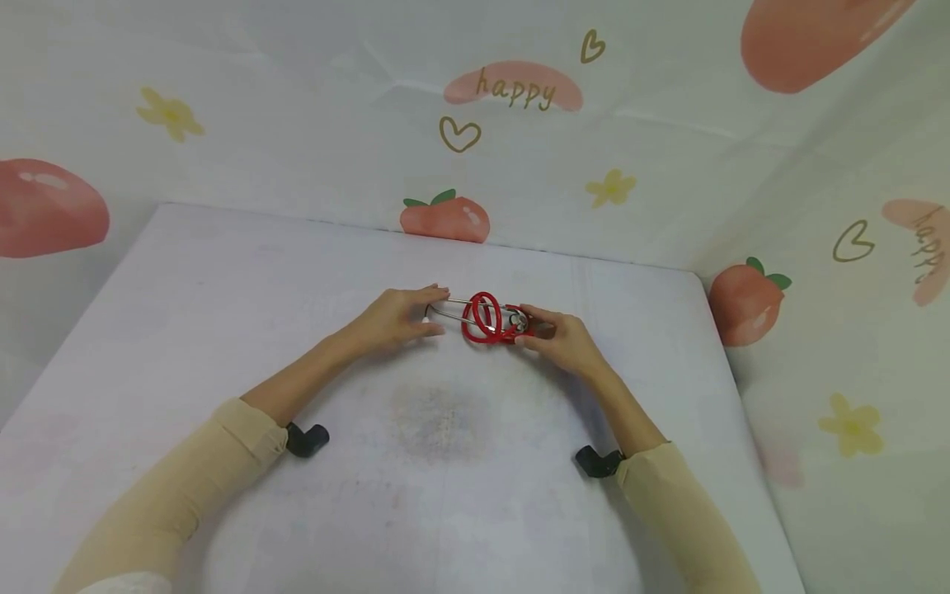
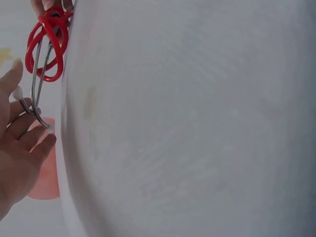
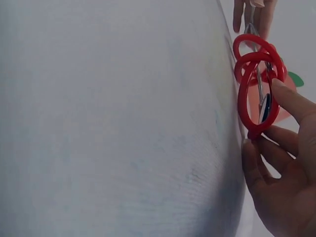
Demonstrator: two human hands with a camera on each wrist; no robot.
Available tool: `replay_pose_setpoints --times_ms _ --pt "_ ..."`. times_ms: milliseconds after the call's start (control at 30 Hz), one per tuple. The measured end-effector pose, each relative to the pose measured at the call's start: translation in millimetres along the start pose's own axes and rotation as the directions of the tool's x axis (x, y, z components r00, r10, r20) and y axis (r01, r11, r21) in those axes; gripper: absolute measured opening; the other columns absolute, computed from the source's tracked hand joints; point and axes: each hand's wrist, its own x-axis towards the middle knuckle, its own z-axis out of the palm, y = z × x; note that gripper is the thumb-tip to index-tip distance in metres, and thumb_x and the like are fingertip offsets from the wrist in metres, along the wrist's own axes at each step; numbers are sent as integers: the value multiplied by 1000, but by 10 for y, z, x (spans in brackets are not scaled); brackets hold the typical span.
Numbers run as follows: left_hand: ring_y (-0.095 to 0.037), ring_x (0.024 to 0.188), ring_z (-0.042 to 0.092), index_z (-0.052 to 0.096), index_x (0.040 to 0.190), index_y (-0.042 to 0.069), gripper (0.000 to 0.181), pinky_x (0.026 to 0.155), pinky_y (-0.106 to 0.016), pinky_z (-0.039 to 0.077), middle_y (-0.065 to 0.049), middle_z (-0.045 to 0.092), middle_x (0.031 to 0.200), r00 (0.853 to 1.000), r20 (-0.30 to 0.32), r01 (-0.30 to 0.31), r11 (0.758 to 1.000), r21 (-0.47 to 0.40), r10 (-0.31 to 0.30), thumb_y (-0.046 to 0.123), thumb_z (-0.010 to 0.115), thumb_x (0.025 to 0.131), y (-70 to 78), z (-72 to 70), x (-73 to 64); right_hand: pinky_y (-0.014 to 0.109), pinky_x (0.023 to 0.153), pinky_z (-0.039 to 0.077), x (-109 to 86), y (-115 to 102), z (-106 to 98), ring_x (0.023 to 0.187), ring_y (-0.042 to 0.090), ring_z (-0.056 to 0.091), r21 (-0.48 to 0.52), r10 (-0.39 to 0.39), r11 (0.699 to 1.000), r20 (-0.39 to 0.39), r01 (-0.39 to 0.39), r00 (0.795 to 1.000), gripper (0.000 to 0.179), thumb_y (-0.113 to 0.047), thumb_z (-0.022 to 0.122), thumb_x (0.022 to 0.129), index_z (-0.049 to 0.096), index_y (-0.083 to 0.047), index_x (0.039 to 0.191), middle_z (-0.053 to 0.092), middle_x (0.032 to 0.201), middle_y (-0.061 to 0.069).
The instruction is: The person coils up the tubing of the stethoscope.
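A stethoscope with coiled red tubing (image 1: 484, 318) and bare metal ear tubes is near the back middle of the table, between both hands. My left hand (image 1: 404, 318) is at its ear-tube end, on the left. In the left wrist view, the fingers lie relaxed against the metal ear tubes (image 2: 35, 84), and the thumb stands apart from them. A white ear tip (image 2: 18, 93) shows beside the palm. At the other end, my right hand (image 1: 562, 340) pinches the red tubing (image 3: 242, 101) between thumb and fingers. A metal piece (image 3: 265, 107) shows inside the red loop.
The table (image 1: 445, 511) has a pale cover with a greyish smudge in its middle. Behind and to the right hangs a white cloth (image 1: 334, 165) printed with peaches, flowers and hearts. Black angled pieces (image 1: 307, 440) stick out beside both forearms.
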Motion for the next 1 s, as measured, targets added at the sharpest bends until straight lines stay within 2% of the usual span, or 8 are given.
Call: replay_pose_setpoints --times_ms 167,300,533,800,900,1000 --pt "-23 142 38 54 142 4 63 112 -44 35 -12 50 147 1000 7 26 999 -22 -26 21 79 87 -5 -4 -22 36 83 54 -3 0 -2 100 26 67 -3 12 1000 14 -12 1000 54 -21 78 87 61 -14 138 71 116 10" --pt "-24 143 37 53 143 4 64 114 -45 33 -12 47 149 999 19 38 999 -7 -38 25 78 88 -11 -15 -37 37 85 53 -13 6 -5 103 25 66 9 20 1000 15 -20 1000 54 -23 78 87 61 -16 138 70 119 10" --pt "-24 143 38 50 145 5 66 115 -44 30 -9 46 151 1000 9 24 1000 20 -24 29 77 89 -22 -39 -33 40 87 54 -16 9 -49 102 26 67 37 54 998 -7 -54 998 55 -25 79 87 61 -18 139 66 127 7" --pt "-27 141 40 49 147 7 67 114 -46 32 -10 47 151 999 -6 34 999 22 -34 26 76 89 -43 -85 -105 42 87 55 -19 28 -83 107 29 67 64 75 995 16 -76 997 56 -26 77 88 59 -16 140 64 131 8" --pt "-27 142 39 45 149 8 69 115 -45 31 -11 46 151 999 -4 46 998 49 -46 29 75 90 -59 -121 -134 44 90 54 -43 24 -104 111 29 65 34 72 997 23 -73 997 58 -28 76 89 57 -14 142 60 138 7" --pt "-29 143 37 42 151 9 70 116 -47 29 -12 42 154 998 8 68 990 122 -70 34 72 92 -59 -183 -168 47 97 49 -85 22 -138 118 29 60 -57 42 997 18 -41 999 62 -35 73 91 53 -14 145 54 144 7"
